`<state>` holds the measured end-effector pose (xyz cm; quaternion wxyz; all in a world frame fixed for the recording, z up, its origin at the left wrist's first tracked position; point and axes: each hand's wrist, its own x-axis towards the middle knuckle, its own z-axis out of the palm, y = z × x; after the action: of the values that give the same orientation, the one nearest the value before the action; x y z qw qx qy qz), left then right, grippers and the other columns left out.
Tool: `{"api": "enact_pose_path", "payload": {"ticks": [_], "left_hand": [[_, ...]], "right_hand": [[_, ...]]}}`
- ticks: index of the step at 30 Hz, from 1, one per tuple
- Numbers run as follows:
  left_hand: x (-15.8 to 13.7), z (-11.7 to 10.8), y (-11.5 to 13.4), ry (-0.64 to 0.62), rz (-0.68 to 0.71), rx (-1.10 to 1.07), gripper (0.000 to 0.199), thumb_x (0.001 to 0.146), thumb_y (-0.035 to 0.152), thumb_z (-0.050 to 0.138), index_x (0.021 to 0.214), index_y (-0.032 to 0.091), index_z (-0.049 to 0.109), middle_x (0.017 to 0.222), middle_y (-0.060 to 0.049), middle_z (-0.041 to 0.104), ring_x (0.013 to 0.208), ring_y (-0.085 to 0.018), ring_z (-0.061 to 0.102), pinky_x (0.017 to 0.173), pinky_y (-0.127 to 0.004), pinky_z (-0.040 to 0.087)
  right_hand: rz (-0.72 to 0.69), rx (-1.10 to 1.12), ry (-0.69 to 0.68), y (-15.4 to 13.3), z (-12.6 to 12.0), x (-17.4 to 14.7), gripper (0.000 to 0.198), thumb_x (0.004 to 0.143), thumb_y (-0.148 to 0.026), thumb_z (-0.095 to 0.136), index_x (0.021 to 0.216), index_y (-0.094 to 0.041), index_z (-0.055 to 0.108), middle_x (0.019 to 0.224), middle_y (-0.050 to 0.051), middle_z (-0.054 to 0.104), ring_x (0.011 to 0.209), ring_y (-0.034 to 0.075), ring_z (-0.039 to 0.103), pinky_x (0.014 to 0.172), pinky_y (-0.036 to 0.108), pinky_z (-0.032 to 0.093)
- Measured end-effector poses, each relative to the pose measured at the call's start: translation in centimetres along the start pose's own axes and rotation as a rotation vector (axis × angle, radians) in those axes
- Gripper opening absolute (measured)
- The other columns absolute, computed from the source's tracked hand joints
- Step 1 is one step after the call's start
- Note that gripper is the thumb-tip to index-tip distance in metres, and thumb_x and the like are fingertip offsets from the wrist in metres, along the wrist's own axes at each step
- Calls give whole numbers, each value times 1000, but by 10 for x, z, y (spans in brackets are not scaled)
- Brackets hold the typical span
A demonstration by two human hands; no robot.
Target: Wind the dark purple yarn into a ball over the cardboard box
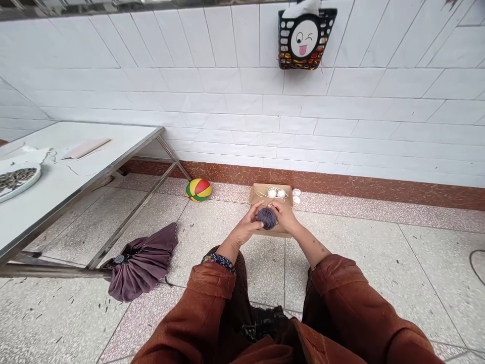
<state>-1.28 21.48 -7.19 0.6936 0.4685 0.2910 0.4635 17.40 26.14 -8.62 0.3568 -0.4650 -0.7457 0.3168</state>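
Note:
A dark purple-grey ball of yarn is held between my two hands, above an open cardboard box on the floor. My left hand curls round the ball's left side, thumb at the lower edge. On the upper right, the fingers of my right hand press against the ball; their tips are partly hidden. Behind my hands, white balls of yarn with loose strands lie inside the box. Just outside its right edge sit small white round things.
A multicoloured ball rests on the floor by the leg of a white-topped table. A folded purple umbrella leans at the table's lower bar. On the tiled wall hangs a black basket. A dark cable lies far right.

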Motion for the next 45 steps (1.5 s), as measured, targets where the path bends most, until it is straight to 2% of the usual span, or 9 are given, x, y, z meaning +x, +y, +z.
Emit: {"api": "enact_pose_path", "payload": {"ticks": [4,12,19,24,28,31,34,40,45], "left_hand": [[2,1,4,99,52,-98,75,72,25,75,142,29,51,124,-6,59,112,-22,57,99,-36,41],[7,-6,-2,330,61,-69,80,69,24,76,142,30,46,132,-7,54,116,-21,54,98,-36,44],[10,-7,-4,459,14,170,86,65,22,77,144,27,42,113,-4,54,91,-16,58,88,-33,46],[9,-5,-7,301,-48,293,91,61,18,80,144,27,44,118,-5,54,93,-17,59,88,-34,46],[6,-1,-10,59,-65,218,87,64,18,80,144,30,47,121,-6,57,98,-19,59,90,-35,46],[5,1,-8,5,-35,75,81,67,22,80,142,30,52,127,-7,59,111,-23,58,97,-36,43],[8,-1,-5,69,4,-56,71,69,26,79,136,25,58,123,-8,63,113,-24,58,101,-38,42],[19,-11,-9,382,74,75,46,68,28,76,112,18,65,105,-6,68,103,-22,61,99,-38,44],[19,-11,-13,408,48,324,54,64,23,80,115,18,64,111,-7,68,107,-24,61,104,-40,42]], "right_hand": [[20,-105,-132,9,1,-10,19,98,-27,49,97,-22,68,78,2,70,74,19,63,69,27,46],[-235,-239,-409,-6,5,-32,23,101,-31,50,86,-21,64,81,4,69,78,20,64,72,29,47],[-266,50,-370,-50,-12,-35,36,103,-44,47,85,-20,66,76,2,66,70,16,60,67,27,46],[-83,278,-156,-48,-25,-20,37,101,-51,48,92,-20,67,69,0,60,62,15,55,61,26,45],[1,194,55,-21,-26,0,37,100,-50,47,84,-21,63,73,0,59,69,17,55,65,28,45],[120,15,18,-2,-17,5,34,101,-42,44,82,-21,63,71,1,60,70,19,57,66,29,44],[162,-82,-102,4,-2,0,26,99,-32,48,81,-21,64,71,1,63,68,19,59,64,28,42],[-46,-90,-325,-18,10,-23,22,98,-27,52,80,-21,63,71,-2,64,66,15,58,64,25,40],[-244,57,-353,-40,-10,-28,29,102,-36,48,85,-20,65,78,1,67,72,16,61,70,27,45]]}}
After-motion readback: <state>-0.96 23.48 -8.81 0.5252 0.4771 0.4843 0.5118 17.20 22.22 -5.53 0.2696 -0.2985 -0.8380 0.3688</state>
